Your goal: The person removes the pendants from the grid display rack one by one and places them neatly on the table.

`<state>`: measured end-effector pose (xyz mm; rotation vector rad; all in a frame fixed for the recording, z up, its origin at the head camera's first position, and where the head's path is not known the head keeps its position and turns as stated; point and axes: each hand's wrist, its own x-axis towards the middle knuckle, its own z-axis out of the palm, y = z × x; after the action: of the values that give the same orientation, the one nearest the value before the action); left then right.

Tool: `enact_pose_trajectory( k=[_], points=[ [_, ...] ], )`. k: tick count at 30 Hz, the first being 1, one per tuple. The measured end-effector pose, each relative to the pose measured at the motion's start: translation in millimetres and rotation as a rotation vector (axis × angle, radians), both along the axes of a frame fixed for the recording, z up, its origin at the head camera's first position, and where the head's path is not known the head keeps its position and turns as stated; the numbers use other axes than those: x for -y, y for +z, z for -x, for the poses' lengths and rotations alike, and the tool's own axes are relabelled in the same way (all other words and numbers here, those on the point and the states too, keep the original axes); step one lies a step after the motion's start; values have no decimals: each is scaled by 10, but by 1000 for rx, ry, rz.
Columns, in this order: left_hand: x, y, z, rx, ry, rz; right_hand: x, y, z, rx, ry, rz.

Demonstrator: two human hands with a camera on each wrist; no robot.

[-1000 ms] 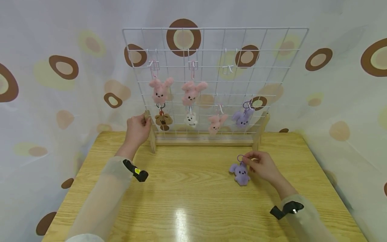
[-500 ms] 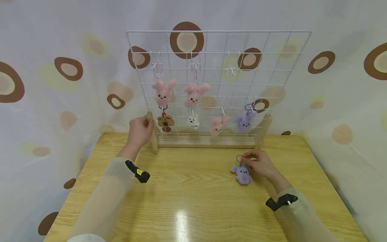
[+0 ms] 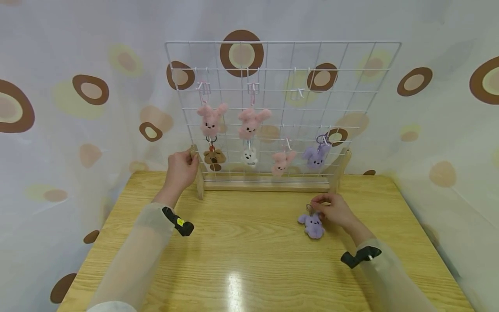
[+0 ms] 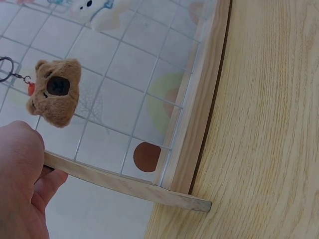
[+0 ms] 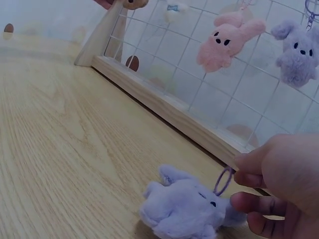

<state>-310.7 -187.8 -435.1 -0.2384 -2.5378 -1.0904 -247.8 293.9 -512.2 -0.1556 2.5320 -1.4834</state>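
**Left hand (image 3: pixel 182 169) on the rack's post, right hand (image 3: pixel 336 211) on a purple ring (image 5: pixel 223 181)**

Near the left end of the table's (image 3: pixel 218 260) far edge, the left hand grips the top of the wooden left post (image 3: pixel 200 177), thumb on one side and fingers on the other. A black band (image 3: pixel 177 222) crosses the pale sleeve at that wrist.

From this post a white wire rack (image 3: pixel 273 42) runs parallel to the far edge, above a wooden base bar (image 3: pixel 265 186). It carries 6 plush toys. At its left end hangs a pink bunny (image 3: pixel 211 121), with a brown bear (image 3: pixel 215 158) directly below. Next comes a 2nd pink bunny (image 3: pixel 249 126), with a small white toy (image 3: pixel 249 157) below it. Farther right, in the lower row, hang a 3rd pink bunny (image 3: pixel 280 164) and a hanging purple bunny (image 3: pixel 315 158). A white hook (image 3: pixel 298 93) juts from the rack above these 2.

In front of the rack, nearer the table's right edge than its left, is the loose purple bunny (image 3: pixel 313 226), low over the tabletop; whether its underside touches the wood, I cannot tell. Just right of it is the right hand, its grip together: thumb and forefinger pinch the purple ring at the toy's head. The wooden right post (image 3: pixel 341 169) stands beyond this hand, near the far right corner.
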Motion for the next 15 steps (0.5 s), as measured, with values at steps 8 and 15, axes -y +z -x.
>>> enact_pose_trajectory(
  k=[8,15],
  points=[
    [-6,-19,20,16,-5,-12,-34,116,-25,-16,-39,46],
    [5,-24,21,-4,-2,-10,7,242,-71,-22,-19,74]
  ],
)
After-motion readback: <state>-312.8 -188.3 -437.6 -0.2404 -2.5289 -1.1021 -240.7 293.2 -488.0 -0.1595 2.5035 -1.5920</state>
